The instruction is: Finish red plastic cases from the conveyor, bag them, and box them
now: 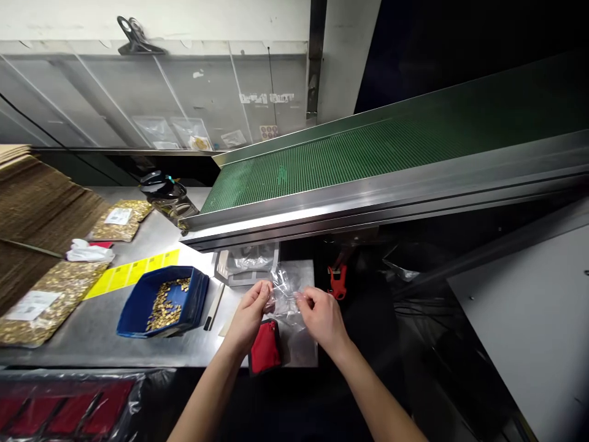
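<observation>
Between my two hands a clear plastic bag (286, 294) is stretched above the metal table. The fingers of my left hand (252, 310) pinch its left side. On the other side, my right hand (319, 313) is closed on the bag's right edge. Just below the bag, a small red zip pouch (265, 347) with black trim lies near the table's front edge, touched by neither hand. Behind the bag is a grey tray (248, 277) with more clear plastic bags in it. Whether anything is inside the held bag I cannot tell.
A blue bin (133, 307) of small gold pieces stands left, near a yellow label sheet (131, 274) and bags of gold pieces (69, 279). A green conveyor (322, 161) slopes overhead to the right. A red-handled tool (338, 282) hangs right of the table.
</observation>
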Demonstrator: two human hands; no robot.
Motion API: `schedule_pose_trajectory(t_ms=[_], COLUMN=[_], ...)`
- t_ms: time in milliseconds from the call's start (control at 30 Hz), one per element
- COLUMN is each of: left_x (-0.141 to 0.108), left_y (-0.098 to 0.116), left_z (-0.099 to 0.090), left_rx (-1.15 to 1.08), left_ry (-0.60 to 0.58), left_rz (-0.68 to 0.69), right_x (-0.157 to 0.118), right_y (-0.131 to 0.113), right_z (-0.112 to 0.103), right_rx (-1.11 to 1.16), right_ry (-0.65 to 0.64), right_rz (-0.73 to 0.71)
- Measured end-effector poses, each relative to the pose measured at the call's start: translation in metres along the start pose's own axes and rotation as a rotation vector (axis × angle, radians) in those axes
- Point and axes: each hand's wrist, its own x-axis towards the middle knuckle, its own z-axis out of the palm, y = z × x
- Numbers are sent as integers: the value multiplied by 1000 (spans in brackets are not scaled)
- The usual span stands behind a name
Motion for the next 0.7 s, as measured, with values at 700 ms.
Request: schedule_pose_trajectory(t_ms=[700], left_x=[-27], left_y=[-35], left_z=[45], left_rx=[-191], left_ry=[-33], left_rz=[-234], right_x=[-50], right_y=[22], right_z=[-40], right_rx=[-134], right_ry=[126], right_rz=[199])
